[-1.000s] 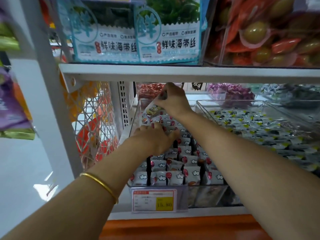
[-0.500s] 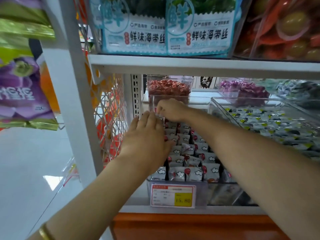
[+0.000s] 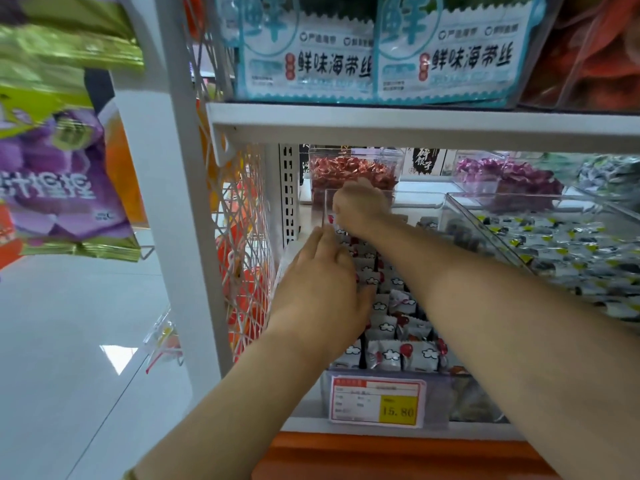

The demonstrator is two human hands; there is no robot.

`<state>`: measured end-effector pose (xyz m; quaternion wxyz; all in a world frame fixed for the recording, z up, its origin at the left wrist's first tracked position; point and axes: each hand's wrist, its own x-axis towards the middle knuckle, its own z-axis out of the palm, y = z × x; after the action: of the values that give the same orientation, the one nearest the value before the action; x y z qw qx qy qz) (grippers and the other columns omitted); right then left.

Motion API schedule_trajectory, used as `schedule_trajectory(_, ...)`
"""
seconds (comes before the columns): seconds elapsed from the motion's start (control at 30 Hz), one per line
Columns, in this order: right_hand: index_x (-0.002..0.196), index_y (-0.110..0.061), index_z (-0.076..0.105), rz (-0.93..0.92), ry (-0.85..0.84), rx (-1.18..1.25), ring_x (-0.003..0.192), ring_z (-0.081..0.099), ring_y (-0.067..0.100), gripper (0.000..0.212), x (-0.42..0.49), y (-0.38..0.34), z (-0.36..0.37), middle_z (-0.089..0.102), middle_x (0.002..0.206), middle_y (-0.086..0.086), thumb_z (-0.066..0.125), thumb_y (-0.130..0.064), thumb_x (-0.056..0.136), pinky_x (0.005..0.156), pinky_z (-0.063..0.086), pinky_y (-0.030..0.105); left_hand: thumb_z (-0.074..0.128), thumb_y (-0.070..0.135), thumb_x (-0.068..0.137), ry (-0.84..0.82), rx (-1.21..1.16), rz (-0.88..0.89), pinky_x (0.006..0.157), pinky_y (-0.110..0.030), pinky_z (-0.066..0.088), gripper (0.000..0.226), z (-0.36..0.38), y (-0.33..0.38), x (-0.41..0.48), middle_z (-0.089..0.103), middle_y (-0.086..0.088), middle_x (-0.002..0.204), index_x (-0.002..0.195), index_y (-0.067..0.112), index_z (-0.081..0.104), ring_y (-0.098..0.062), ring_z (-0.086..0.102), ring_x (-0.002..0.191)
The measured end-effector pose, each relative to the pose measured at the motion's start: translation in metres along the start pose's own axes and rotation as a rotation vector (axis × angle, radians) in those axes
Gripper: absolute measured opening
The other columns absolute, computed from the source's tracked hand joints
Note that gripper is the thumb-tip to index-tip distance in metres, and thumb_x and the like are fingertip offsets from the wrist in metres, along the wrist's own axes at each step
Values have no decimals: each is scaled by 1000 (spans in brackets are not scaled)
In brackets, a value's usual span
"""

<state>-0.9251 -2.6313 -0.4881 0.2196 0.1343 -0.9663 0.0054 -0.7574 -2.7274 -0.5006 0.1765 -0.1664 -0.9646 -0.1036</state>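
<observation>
Head view: the lower shelf (image 3: 301,426) fills the middle, and at its front left corner stands the clear bin (image 3: 419,194), reaching from the front edge back toward the rear. Just beside it on the right sits a second clear bin (image 3: 485,230) of yellow-and-black wrapped sweets. Behind both, along the rear edge of the shelf, is a tub of red foil sweets (image 3: 353,169). My bin holds rows of white packets (image 3: 398,353) with a red spot, standing on edge. My left hand (image 3: 322,292) lies flat over the packets along the bin's left side, fingers straight and together, grasping nothing. My right hand (image 3: 360,209) is at the bin's rear left corner, fingers curled down by the back wall. It is blurred, and I cannot tell whether it holds a packet. On the bin's front wall, at the shelf's front edge, hangs a price tag (image 3: 377,401) reading 15.80.
</observation>
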Motion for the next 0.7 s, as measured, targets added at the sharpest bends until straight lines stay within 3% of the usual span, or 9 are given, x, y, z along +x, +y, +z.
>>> schedule_trajectory(0.1,98,-9,65,-8,-55,10,113,44,25,16,-1,1,-1,59,108,7,64,-19,85,91,41,39,35,45,96,16,-13,4,111,-25,-1,62,1,0,0,9,-12,157,143,6,29,-20,-3,144)
schedule_trajectory(0.2,96,-9,65,27,-70,60,117,44,24,13,0,1,-7,61,107,5,63,-18,86,93,42,39,35,45,96,17,-18,9,107,-22,-5,61,1,0,0,9,-12,157,142,5,31,-20,-3,144)
schedule_trajectory(0.37,79,-10,62,86,-81,164,96,53,19,10,1,4,-22,60,89,5,63,-18,85,93,48,42,34,45,96,11,-12,14,102,-21,-8,61,0,1,0,8,-12,157,143,6,30,-21,-4,144)
schedule_trajectory(0.5,91,-8,65,35,-78,113,111,48,23,11,-9,0,-15,63,103,7,61,-18,88,94,45,41,34,45,96,3,-11,6,110,-24,-3,62,1,1,0,9,-12,157,144,6,28,-21,-4,145)
schedule_trajectory(0.63,82,-8,64,103,12,268,90,61,19,10,-12,4,-21,65,91,7,61,-15,88,83,52,32,37,45,95,9,-43,-4,113,-27,4,60,2,0,0,12,-10,157,141,7,32,-20,-1,145)
schedule_trajectory(0.7,79,-12,61,131,92,394,80,59,15,9,-18,9,-35,65,88,5,62,-16,87,73,47,26,39,44,95,22,-88,-13,114,-28,8,58,1,0,0,14,-9,156,141,9,34,-19,1,144)
